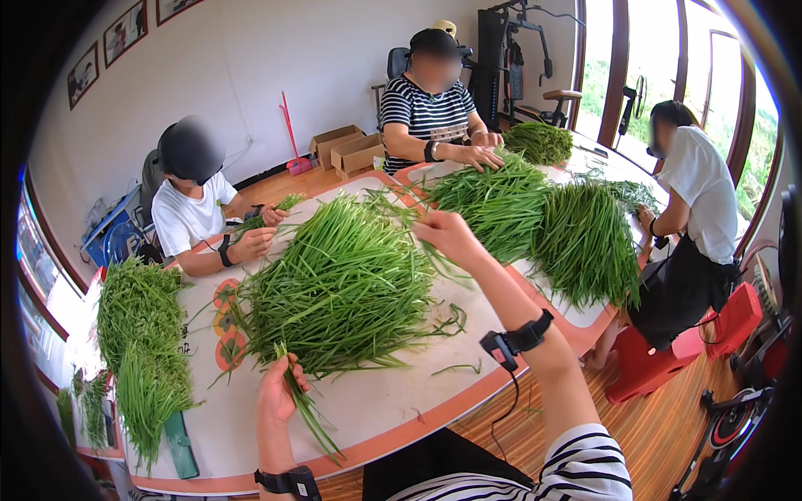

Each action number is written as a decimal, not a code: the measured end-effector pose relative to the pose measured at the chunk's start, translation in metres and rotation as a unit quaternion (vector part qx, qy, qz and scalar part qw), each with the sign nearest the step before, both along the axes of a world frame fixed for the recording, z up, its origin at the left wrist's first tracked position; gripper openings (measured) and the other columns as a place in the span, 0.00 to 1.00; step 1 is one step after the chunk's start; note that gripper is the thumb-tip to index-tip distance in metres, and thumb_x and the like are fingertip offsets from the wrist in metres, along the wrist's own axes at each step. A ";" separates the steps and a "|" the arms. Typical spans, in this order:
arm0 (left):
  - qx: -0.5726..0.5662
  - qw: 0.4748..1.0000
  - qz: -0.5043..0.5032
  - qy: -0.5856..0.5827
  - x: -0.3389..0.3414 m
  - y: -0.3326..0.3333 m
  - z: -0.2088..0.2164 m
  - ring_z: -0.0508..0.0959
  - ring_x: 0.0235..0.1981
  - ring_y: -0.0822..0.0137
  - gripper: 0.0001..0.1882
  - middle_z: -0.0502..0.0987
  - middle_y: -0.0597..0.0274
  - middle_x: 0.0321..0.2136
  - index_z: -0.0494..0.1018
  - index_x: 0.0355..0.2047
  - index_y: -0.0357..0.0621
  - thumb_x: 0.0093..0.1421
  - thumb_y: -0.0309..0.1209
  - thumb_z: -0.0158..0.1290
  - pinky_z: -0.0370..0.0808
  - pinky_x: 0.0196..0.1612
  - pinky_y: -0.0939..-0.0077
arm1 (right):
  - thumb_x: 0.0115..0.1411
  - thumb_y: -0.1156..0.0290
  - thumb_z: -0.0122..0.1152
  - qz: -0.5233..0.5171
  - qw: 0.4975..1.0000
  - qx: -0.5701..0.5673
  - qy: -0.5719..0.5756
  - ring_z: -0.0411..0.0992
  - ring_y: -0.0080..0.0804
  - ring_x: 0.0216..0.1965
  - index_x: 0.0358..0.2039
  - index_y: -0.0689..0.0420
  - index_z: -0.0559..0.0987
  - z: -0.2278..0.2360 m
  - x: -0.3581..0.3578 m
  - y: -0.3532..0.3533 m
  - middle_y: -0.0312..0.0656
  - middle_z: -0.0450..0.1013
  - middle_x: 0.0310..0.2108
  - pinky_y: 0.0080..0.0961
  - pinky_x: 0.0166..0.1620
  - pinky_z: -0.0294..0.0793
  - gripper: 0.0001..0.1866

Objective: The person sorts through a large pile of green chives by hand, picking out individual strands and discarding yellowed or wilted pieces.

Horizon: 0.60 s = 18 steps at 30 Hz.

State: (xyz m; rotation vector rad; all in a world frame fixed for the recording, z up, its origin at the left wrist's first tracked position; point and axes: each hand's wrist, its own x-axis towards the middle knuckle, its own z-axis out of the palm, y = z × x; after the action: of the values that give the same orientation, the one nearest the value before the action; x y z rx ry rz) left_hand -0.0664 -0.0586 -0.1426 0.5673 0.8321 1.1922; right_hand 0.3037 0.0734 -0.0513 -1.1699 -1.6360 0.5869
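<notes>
A large loose heap of garlic chives (342,284) lies on the table in front of me. At its near left edge my left hand (280,392) is closed around a small bunch of garlic chives (309,417), whose ends slant down toward the table's front edge. My right hand (451,238) reaches across to the far right side of the heap. Its fingers are pinched together, with thin green blades at the fingertips; exactly how many they grip is hidden.
More chives (142,351) are stacked at the left by a dark green flat object (180,447). Further bundles (585,242) lie at the right. Three people work around the table (393,409): one left, one across, one right. Red stools (656,363) stand on the floor at right.
</notes>
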 end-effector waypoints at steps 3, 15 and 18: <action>0.000 1.000 0.011 -0.015 -0.009 -0.003 0.000 0.67 0.20 0.70 0.09 0.66 0.66 0.19 0.67 0.33 0.45 0.59 0.37 0.47 0.66 0.26 0.72 | 0.52 0.65 0.59 0.065 0.998 -0.001 -0.005 0.63 0.22 0.20 0.27 0.64 0.76 0.040 -0.058 0.004 0.38 0.67 0.17 0.25 0.26 0.64 0.12; 0.012 1.000 0.001 -0.018 0.000 -0.003 0.004 0.68 0.20 0.67 0.10 0.68 0.64 0.19 0.67 0.33 0.42 0.60 0.36 0.45 0.69 0.25 0.70 | 0.45 0.46 0.58 -0.202 0.902 -0.186 -0.334 0.74 0.43 0.34 0.27 0.60 0.79 -0.048 0.020 0.051 0.50 0.75 0.29 0.36 0.37 0.72 0.26; 0.019 1.000 0.000 -0.021 -0.003 -0.006 0.006 0.69 0.20 0.67 0.10 0.69 0.63 0.19 0.67 0.34 0.41 0.60 0.36 0.45 0.69 0.25 0.71 | 0.44 0.47 0.60 -0.212 0.895 -0.190 -0.344 0.73 0.43 0.35 0.28 0.60 0.78 -0.051 0.018 0.040 0.50 0.75 0.30 0.35 0.38 0.72 0.25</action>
State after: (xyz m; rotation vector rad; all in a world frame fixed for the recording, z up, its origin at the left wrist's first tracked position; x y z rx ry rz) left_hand -0.0690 -0.0648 -0.1367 0.5720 0.7754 1.2183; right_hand 0.3217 0.1132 -0.1019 -2.1398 -1.7819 0.2094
